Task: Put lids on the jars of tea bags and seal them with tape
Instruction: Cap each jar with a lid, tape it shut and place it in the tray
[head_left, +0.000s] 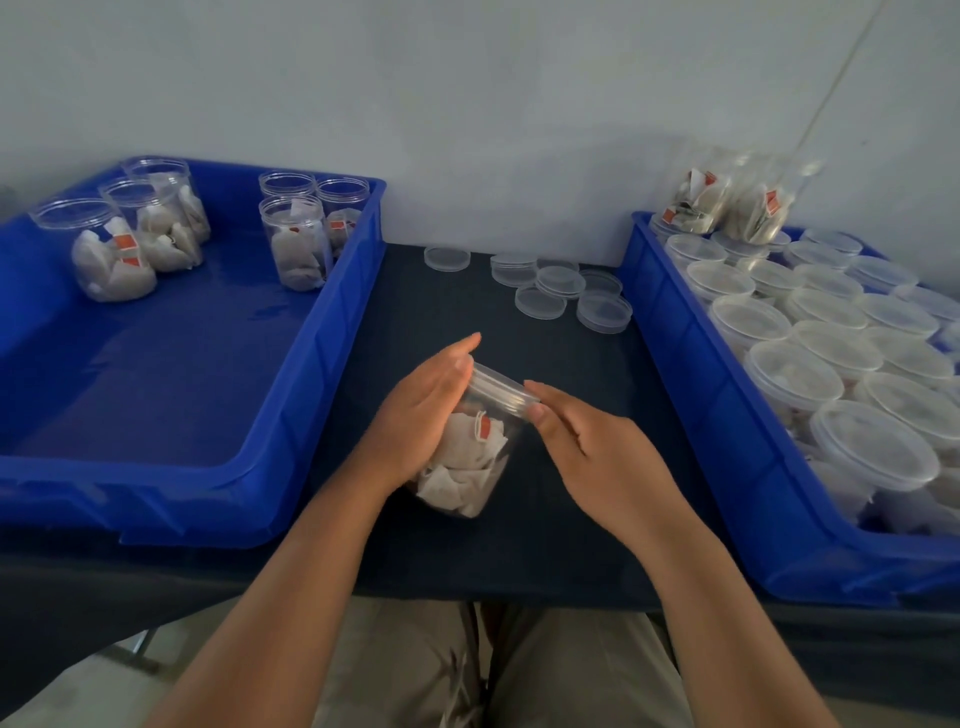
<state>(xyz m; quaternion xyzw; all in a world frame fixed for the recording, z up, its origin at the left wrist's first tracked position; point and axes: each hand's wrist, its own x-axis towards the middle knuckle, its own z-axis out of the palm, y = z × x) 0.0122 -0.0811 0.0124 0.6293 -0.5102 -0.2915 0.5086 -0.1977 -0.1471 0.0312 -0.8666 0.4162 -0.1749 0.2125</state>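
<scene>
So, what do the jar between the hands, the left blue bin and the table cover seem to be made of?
Jar: probably clear glossy plastic; the tea bags show through its wall. Blue bin: moulded plastic, shiny; light reflects off its floor. Table cover: looks like dark matt cloth, no glare, but uncertain.

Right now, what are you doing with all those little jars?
A person is closing a jar of tea bags on the dark table. Their left hand steadies the tilted jar, and their right hand touches the lid sitting on it. Open jars wait in the blue bin on the left, spare lids lie on the table, and jars with lids fill the blue bin on the right. No tape shows.
</scene>
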